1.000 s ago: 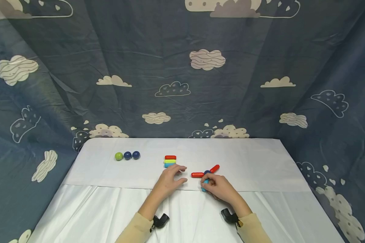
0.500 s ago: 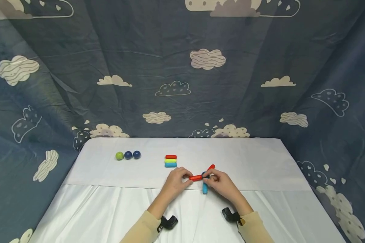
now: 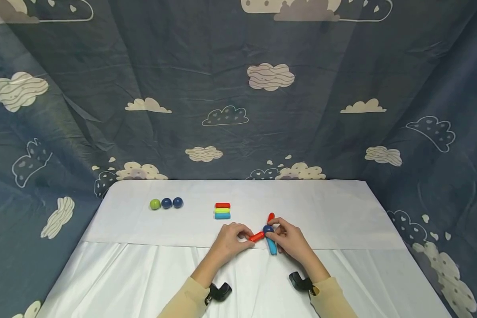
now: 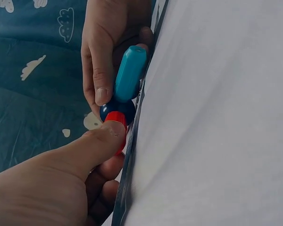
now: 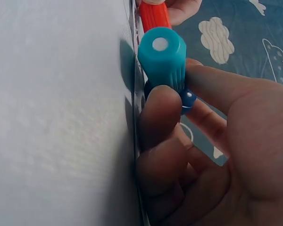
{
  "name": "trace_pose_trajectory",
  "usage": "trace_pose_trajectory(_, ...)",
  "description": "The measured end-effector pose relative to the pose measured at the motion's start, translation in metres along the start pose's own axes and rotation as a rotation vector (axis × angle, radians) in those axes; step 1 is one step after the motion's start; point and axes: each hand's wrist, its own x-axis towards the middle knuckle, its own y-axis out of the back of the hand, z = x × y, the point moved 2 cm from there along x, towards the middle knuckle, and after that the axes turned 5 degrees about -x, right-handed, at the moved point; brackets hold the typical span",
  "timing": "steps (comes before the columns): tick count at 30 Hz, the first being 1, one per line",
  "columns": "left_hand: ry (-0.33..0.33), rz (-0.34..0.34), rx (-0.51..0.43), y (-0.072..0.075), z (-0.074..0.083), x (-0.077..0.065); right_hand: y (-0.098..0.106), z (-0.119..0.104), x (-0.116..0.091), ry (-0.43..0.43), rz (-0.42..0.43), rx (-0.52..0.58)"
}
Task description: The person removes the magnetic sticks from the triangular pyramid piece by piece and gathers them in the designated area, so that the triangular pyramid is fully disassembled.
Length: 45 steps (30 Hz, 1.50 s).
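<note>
A dark blue ball (image 3: 268, 229) joins two red sticks and a light blue stick (image 3: 272, 247), like pieces of a magnetic building set. My left hand (image 3: 231, 240) pinches the near red stick (image 3: 257, 236) between thumb and fingers. With thumb and forefinger, my right hand (image 3: 292, 239) grips the ball. The other red stick (image 3: 271, 217) points away behind it, partly covered by the right fingers. In the right wrist view the light blue stick (image 5: 161, 54) points at the camera, its end showing a pale round spot.
Farther back on the white table (image 3: 322, 207), a red stick (image 3: 222, 205), a yellow stick (image 3: 222, 210) and a light blue stick (image 3: 222, 216) lie side by side. A green ball (image 3: 155, 204) and two dark blue balls (image 3: 172, 203) sit in a row at the left.
My left hand has come right and taken hold of the near red stick. My right hand has shifted from the light blue stick to the ball. The joined pieces have turned counterclockwise.
</note>
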Motion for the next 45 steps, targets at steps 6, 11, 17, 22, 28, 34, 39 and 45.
trace_pose_trajectory(6, 0.005, 0.009, -0.06, 0.0026, 0.0015, -0.0008, -0.0005, -0.0031, -0.0011, 0.007, -0.004, -0.037)
trace_pose_trajectory(11, -0.013, 0.074, -0.101, 0.0034, -0.0019, 0.0013, 0.0001, -0.0054, -0.0025, 0.049, -0.017, -0.094)
trace_pose_trajectory(17, 0.01, 0.097, -0.117, 0.0033, -0.0045, 0.0029, 0.0004, -0.0061, -0.0033, 0.102, -0.052, -0.142)
trace_pose_trajectory(22, 0.046, 0.077, -0.139, 0.0045, -0.0033, 0.0025, 0.0002, -0.0054, -0.0039, 0.114, -0.053, -0.138)
trace_pose_trajectory(28, 0.067, 0.049, -0.154, 0.0056, -0.0032, 0.0005, -0.0009, -0.0046, -0.0037, 0.107, -0.042, -0.132)
trace_pose_trajectory(34, 0.062, 0.037, -0.202, 0.0071, -0.0054, -0.0002, -0.0014, -0.0043, -0.0038, 0.103, -0.035, -0.119)
trace_pose_trajectory(39, 0.099, 0.026, -0.28, 0.0081, -0.0052, -0.0004, -0.0017, -0.0035, -0.0008, 0.085, -0.016, -0.108)
trace_pose_trajectory(45, 0.133, 0.07, -0.32, 0.0099, -0.0049, -0.0002, -0.0014, -0.0036, -0.0014, 0.075, -0.016, -0.102)
